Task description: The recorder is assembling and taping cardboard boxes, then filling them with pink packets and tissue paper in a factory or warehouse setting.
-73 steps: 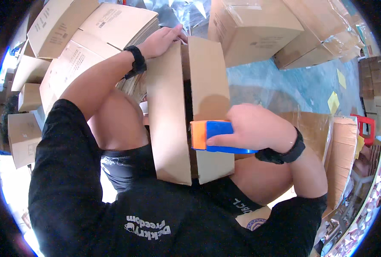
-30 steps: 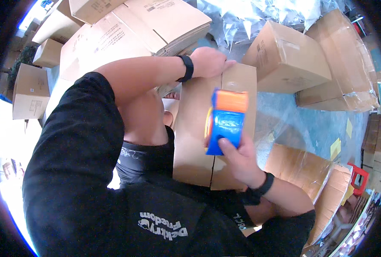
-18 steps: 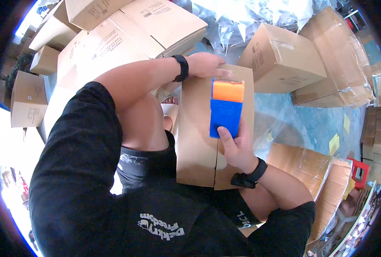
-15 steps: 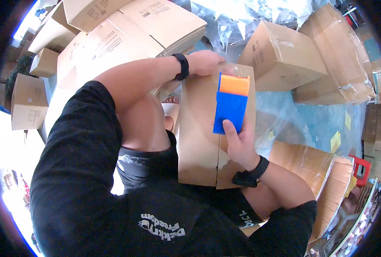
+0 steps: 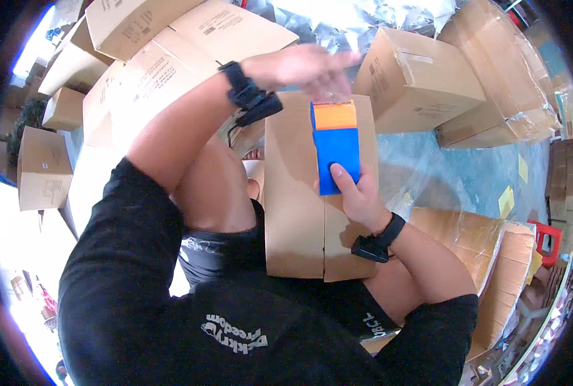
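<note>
1. At the far left, a stack of boxes stood well apart from the work, with a smaller carton lower down near the rim.
2. The left hand reached across to the far end of the box that lay on the person's lap. It hovered over or rested on that end, just beyond the tape gun. Its fingers looked blurred, stretched out and close together, clamped on nothing that could be seen.
3. The box lay lengthwise away from the person, its two top flaps shut and meeting in a seam down the middle.
4. The right hand gripped the blue tape gun with the orange head, fingers wrapped round the body and thumb pressed on its face. The gun sat on the seam near the far end of the box.
5. As a judgement, the flaps were closed and the gun was set at the far start of the seam. No tape strip could be made out on the near stretch, so most of the seam seemed left to seal.
6. To the right stood another large box, and flattened cardboard under plastic film lay on the floor.
</note>
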A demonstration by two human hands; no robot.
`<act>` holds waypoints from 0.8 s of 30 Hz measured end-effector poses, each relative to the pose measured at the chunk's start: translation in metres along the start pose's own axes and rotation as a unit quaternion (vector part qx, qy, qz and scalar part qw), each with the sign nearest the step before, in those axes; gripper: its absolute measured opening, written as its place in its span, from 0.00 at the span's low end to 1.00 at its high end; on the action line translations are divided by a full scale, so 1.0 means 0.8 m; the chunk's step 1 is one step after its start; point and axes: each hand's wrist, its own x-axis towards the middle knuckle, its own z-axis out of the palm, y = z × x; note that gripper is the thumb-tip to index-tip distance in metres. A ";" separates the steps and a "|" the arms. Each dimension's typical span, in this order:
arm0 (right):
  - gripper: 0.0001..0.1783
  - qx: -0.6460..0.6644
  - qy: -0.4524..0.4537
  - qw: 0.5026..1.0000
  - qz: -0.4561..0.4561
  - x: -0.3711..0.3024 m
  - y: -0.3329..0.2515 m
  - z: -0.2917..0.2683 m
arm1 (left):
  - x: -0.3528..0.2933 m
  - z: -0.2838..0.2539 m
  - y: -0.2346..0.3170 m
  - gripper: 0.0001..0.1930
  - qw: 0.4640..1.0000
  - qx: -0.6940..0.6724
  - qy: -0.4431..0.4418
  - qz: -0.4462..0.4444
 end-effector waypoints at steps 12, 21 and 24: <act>0.18 0.020 0.009 1.000 0.013 0.005 -0.011 0.009 | -0.002 -0.012 0.002 0.18 0.950 -0.260 -0.151 -0.082; 0.23 0.037 0.026 0.998 0.039 0.029 -0.039 0.018 | 0.014 0.002 -0.009 0.13 0.991 0.125 0.046 0.027; 0.23 0.063 0.030 0.995 0.076 0.032 -0.051 0.018 | 0.028 -0.007 -0.032 0.13 0.997 0.071 0.025 0.008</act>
